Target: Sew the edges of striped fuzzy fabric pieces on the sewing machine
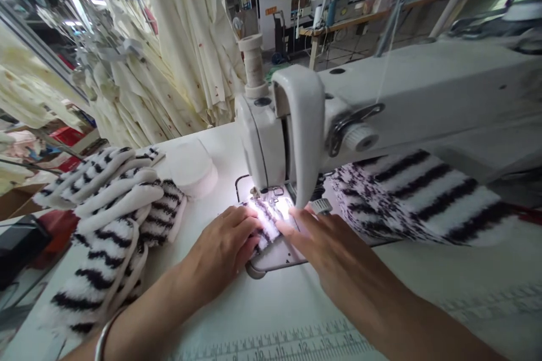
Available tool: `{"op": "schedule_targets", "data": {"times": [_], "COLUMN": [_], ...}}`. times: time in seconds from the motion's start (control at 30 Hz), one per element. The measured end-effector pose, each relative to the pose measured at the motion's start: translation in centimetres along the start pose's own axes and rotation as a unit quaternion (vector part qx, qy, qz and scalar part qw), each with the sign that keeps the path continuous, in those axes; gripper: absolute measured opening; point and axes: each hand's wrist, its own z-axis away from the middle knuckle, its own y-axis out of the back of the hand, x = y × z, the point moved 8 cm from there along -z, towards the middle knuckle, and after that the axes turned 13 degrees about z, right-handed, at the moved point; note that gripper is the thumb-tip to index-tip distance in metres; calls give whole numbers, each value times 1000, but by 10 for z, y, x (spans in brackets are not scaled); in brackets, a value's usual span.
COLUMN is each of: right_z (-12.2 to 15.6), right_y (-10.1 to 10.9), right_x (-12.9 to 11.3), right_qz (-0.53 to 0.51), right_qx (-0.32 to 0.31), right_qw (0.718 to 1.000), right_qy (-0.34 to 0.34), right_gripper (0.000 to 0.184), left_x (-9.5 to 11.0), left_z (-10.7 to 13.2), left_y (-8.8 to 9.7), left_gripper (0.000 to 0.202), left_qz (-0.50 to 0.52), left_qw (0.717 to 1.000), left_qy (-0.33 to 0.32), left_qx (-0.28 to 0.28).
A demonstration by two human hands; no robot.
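Note:
A small black-and-white striped fuzzy fabric piece (267,224) lies under the needle area of a white sewing machine (292,124), lit by its lamp. My left hand (224,248) rests on the piece's left side, fingers curled and pressing it down. On the piece's right edge lies my right hand (322,237), its fingers stretched flat against the metal plate (279,259).
A pile of striped fuzzy pieces (110,208) lies at the left of the table, with a round white pad (192,166) behind it. More striped fabric (423,197) sits under the machine arm at right. Cream garments (169,56) hang behind. A ruler (296,344) runs along the table's front edge.

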Motion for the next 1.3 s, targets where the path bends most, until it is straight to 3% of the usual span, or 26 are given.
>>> {"op": "schedule_targets", "data": {"times": [0.17,0.3,0.4,0.57,0.7,0.9,1.07,1.3], "right_z": [10,21,20,-5,-13,20,52,56], "right_y": [-1,-9,-2,1,10,14,14,13], "right_x": [-32,-42,-34,-3,8,13,17,-2], "right_qz": [67,69,55,-38,-29,-35,-29,-23], "right_qx": [54,56,95,0,-8,24,36,35], "right_qw": [996,996,994,999,999,998,995,994], "right_qy": [19,-20,-18,-18,-9,-46,-91,-98], "right_gripper": [51,50,46,31,43,64,62,64], "left_x": [4,3,1,14,19,25,29,31], "left_z": [-3,-1,6,11,7,2,6,13], "left_y": [5,9,10,-5,-15,-8,-10,-8], "left_gripper": [19,26,23,17,15,13,8,11], "left_qz": [-4,38,45,1,-68,-2,-62,-59], "left_qw": [999,997,998,999,994,1000,997,996], "left_qy": [-26,-46,-27,-1,30,-9,-40,-56], "left_qx": [30,-40,-38,51,75,28,20,37]}}
